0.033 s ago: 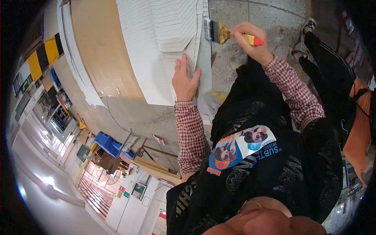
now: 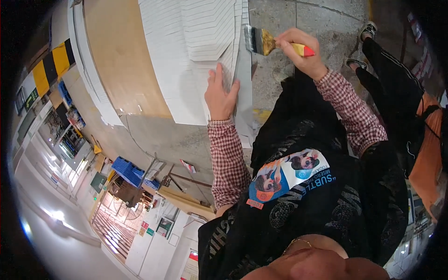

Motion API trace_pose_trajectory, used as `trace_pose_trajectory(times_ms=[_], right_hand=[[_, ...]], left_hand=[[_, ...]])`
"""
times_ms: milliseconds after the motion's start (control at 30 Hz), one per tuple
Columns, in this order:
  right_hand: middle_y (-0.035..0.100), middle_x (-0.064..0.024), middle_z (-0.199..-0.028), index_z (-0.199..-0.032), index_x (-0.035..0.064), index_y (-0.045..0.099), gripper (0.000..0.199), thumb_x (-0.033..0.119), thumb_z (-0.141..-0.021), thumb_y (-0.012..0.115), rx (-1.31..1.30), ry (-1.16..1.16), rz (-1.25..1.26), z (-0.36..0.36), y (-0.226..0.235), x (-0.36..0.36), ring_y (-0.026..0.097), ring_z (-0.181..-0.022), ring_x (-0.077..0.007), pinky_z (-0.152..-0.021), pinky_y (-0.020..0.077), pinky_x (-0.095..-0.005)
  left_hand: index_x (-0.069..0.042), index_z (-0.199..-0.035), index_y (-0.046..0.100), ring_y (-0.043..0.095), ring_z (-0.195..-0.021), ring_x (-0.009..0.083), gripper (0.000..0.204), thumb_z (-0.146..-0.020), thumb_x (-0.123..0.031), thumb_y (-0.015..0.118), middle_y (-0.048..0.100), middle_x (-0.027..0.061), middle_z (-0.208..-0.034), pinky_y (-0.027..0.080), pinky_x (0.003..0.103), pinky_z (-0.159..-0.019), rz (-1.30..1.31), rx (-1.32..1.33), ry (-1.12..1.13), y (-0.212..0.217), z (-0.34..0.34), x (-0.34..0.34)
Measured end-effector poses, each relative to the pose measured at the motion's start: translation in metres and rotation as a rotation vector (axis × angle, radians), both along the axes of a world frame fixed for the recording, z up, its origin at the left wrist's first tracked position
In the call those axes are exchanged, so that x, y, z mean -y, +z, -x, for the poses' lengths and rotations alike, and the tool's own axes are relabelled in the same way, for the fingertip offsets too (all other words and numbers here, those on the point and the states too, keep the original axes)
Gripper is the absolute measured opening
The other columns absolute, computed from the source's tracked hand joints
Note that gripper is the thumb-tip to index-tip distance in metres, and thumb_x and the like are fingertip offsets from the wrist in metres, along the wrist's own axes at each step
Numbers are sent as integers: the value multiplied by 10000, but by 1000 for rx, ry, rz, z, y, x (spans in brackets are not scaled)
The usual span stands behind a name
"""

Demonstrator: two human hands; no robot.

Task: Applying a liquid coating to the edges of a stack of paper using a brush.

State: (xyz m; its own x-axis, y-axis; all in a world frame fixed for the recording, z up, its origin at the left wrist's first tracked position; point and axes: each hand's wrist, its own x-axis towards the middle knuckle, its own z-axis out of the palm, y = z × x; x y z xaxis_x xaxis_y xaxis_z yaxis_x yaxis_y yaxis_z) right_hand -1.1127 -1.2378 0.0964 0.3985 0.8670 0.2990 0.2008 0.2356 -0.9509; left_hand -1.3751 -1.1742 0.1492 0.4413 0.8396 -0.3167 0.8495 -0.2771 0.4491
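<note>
Head view: one paintbrush (image 2: 261,42), one stack of white sheets (image 2: 191,51) fanned in steps on one brown board (image 2: 116,60). Two hands, well apart. Left hand (image 2: 220,95) lies flat, fingers spread, palm pressing the stack's near edge. Right hand (image 2: 301,51) is clamped round the brush's yellow-and-red handle, bristles at the stack's right edge. Both forearms in red checked sleeves. One other person's dark legs (image 2: 387,74) stand on the concrete floor (image 2: 322,18).

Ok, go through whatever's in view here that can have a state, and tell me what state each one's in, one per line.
Left hand: open, pressed flat on the white sheets.
Right hand: closed around the paintbrush handle.
Paintbrush: held level, bristles at the sheets' edge.
Stack of white sheets: fanned in steps, held down.
Blue crate: whether full or empty, cannot tell.
</note>
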Motion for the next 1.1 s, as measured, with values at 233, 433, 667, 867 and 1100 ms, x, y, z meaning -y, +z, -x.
trace_pose_trajectory(times_ms=[233, 433, 667, 867, 1100], right_hand=[[647, -80, -814, -815, -4, 622, 62, 41, -842, 590, 60, -63, -15, -7, 5, -9, 626, -740, -161, -664, 489, -265], [646, -82, -805, -810, -7, 618, 62, 44, -830, 590, -29, 69, 104, 25, 7, 26, 625, -735, -158, -657, 487, -268], [653, -111, -833, -799, -22, 624, 98, 48, -839, 570, -90, 31, 87, 17, 24, 53, 633, -772, -168, -681, 501, -272], [652, -103, -841, -788, -24, 618, 104, 32, -852, 558, -28, -24, 81, 18, 15, 65, 633, -786, -167, -701, 506, -282], [655, -94, -837, -804, -11, 624, 72, 39, -843, 589, 24, -19, 17, 26, 11, 65, 631, -755, -166, -674, 493, -271]], left_hand=[[-20, -1352, 425, 415, -1266, 395, 661, -806, -334, 627, 483, 300, -1281, 377, 388, -993, -50, -77, -25, 1, -8, 0], [-10, -1364, 390, 418, -1198, 501, 718, -784, -355, 635, 419, 360, -1294, 360, 446, -1008, -66, -65, -40, -3, -9, 2], [-45, -1399, 347, 367, -1251, 470, 823, -747, -435, 664, 359, 325, -1362, 352, 480, -1001, -266, -237, 40, -34, -23, 31], [-31, -1437, 242, 185, -1320, 516, 976, -703, -466, 715, 226, 325, -1432, 200, 543, -1075, -426, -385, 222, -55, -9, 87], [-32, -1438, 239, 232, -1292, 550, 930, -731, -435, 690, 248, 353, -1412, 261, 502, -1063, -211, -256, 41, -26, 27, 80]])
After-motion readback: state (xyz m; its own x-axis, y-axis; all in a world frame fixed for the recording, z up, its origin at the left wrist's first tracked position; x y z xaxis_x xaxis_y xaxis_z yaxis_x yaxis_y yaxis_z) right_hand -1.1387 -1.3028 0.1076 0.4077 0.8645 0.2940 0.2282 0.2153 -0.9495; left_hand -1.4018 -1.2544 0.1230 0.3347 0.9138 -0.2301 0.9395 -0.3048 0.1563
